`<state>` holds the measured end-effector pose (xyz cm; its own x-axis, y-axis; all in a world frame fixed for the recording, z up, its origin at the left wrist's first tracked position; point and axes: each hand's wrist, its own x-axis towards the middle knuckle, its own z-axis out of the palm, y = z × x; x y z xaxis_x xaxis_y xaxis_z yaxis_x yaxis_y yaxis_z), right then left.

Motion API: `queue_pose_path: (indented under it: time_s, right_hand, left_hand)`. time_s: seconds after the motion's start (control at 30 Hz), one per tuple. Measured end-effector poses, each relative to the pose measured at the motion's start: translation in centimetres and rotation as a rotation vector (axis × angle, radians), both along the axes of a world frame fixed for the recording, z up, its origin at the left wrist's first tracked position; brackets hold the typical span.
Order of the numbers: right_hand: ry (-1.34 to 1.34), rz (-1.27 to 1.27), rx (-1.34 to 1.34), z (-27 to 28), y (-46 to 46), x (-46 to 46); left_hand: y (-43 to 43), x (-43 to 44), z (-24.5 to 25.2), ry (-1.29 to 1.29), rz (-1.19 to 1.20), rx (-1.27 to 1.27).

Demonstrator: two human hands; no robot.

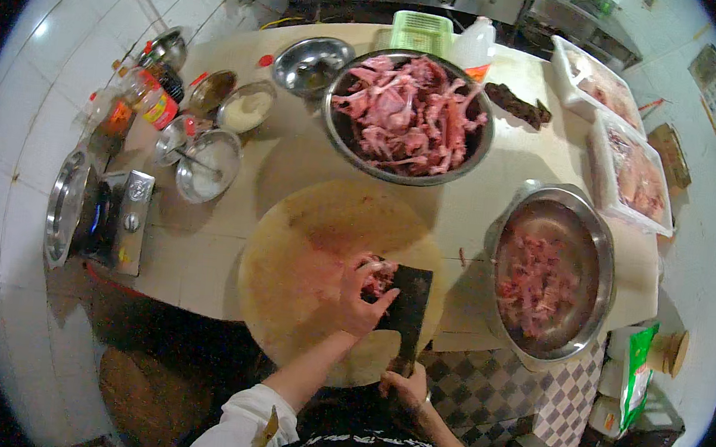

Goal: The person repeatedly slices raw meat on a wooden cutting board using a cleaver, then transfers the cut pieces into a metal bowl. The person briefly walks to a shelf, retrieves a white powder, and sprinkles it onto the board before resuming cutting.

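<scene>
On a round cutting board (288,281), my left hand (359,308) curls around a small heap of raw, bony meat pieces (379,276). My right hand (407,385) grips the handle of a dark cleaver (412,300), whose broad blade lies against the right side of the heap. The left thumb touches the blade or sits just over it. Beyond the board stands a large metal bowl (334,137) piled with raw meaty bones (407,112). To the right, an oval metal basin (603,292) contains chopped meat pieces (537,279).
Two white trays of packed meat (637,179) line the right edge. Seasoning bowls (208,167) and bottles (150,97) crowd the left, near a portable stove (132,221). A green plastic basket (421,32), a metal bowl (309,63) and a dark rag-like item (515,106) lie toward the back.
</scene>
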<state>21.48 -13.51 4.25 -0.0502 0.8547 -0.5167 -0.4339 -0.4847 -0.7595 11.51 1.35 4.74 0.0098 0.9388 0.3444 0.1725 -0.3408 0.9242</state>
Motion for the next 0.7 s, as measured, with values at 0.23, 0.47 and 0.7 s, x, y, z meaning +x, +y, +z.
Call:
queue_pose_path:
  time_s: [0.23, 0.47, 0.7]
  right_hand:
    - [-0.262, -0.608, -0.003, 4.4, -3.7, 8.8]
    - [0.093, -0.995, -0.025, 2.1, -8.5, 17.5]
    - [-0.174, -0.883, -0.006, -0.1, -9.4, 20.5]
  left_hand:
    - [0.0, 17.5, 3.1, -0.071, -0.418, 0.230]
    - [5.8, 22.4, 3.6, 0.217, -0.180, 0.327]
    - [23.1, 15.3, 2.8, 0.838, 0.098, 0.001]
